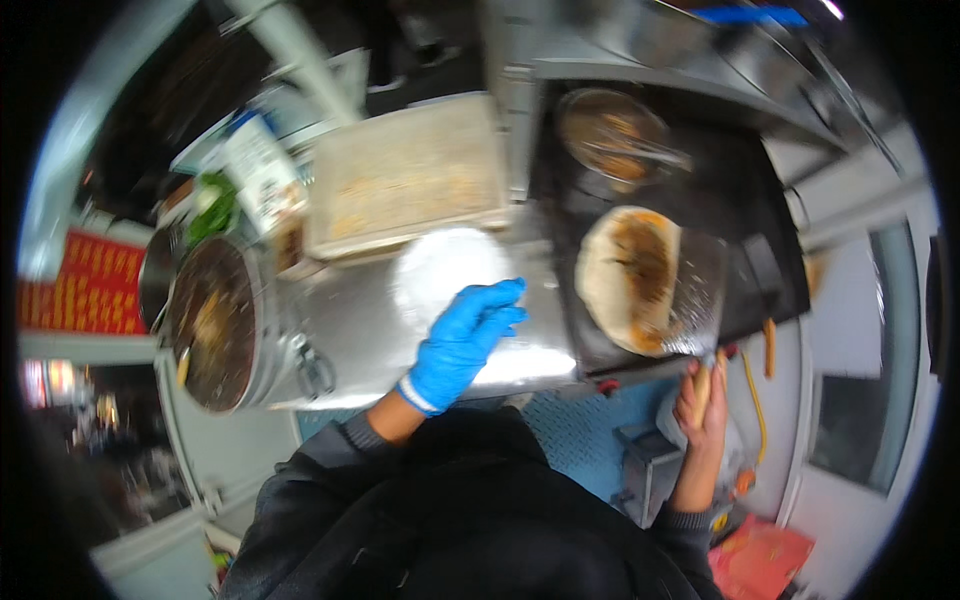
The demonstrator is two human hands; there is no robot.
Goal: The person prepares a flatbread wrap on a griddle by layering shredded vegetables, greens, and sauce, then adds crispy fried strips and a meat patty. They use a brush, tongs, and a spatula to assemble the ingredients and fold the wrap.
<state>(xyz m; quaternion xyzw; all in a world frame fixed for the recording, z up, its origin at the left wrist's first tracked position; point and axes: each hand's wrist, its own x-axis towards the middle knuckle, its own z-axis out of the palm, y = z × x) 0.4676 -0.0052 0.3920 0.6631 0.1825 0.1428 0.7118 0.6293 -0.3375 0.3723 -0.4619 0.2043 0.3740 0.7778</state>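
Note:
My right hand, bare, is closed round the wooden handle of a wide metal spatula. The blade lies at the right side of a round flatbread, seemingly overlapping its edge. Brown filling or sauce covers the flatbread's right part. It rests on a dark griddle. My left hand wears a blue glove and holds nothing visible; its fingers stretch to the right, partly apart. It hovers over the near edge of a white round plate-like thing, blurred, on the steel counter.
A bowl with a utensil across it sits at the griddle's back left. Behind the counter stands a large pale tray. To the left are a big round pot, black-handled scissors and green leaves. A metal scraper lies on the griddle's right.

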